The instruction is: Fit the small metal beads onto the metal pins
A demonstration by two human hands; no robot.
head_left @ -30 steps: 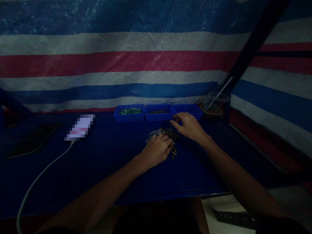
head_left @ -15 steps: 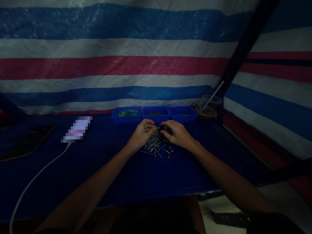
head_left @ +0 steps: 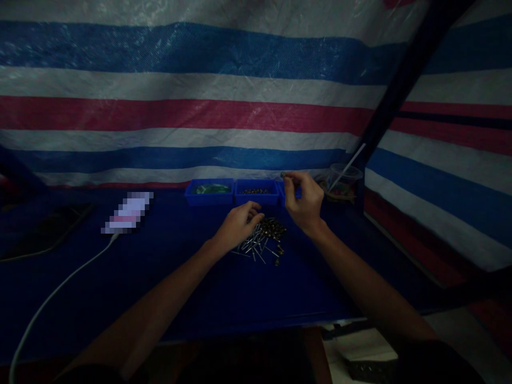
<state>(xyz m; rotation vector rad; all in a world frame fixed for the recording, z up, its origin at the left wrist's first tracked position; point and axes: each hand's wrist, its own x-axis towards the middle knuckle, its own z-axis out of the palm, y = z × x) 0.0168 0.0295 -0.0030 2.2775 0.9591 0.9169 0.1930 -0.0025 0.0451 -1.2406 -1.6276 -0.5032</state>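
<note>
My right hand (head_left: 304, 200) is raised over the right-hand blue tray (head_left: 282, 194), its thumb and forefinger pinching a small brass-coloured metal fitting (head_left: 283, 174). On the table, my left hand (head_left: 241, 221) rests at the upper left of a loose pile, fingers bent and thumb apart, with nothing visible between them. Thin silvery metal pins (head_left: 255, 245) make up the left part of that pile. Small brass-coloured fittings (head_left: 274, 229) form its right part, and a few lie loose just below. My right hand hides most of the right-hand tray.
Green plastic packing fills the left blue tray (head_left: 192, 200); small brass pieces lie in the middle tray (head_left: 256, 199). A clear plastic cup (head_left: 347, 172) with a white straw stands back right. A phone (head_left: 128, 212) with a white cable (head_left: 68, 277) and a dark flat panel (head_left: 48, 232) lie left.
My right hand has risen from the pile toward the trays with a small fitting in its fingers, uncovering the brass fittings. My left hand stays beside the pile, turned slightly.
</note>
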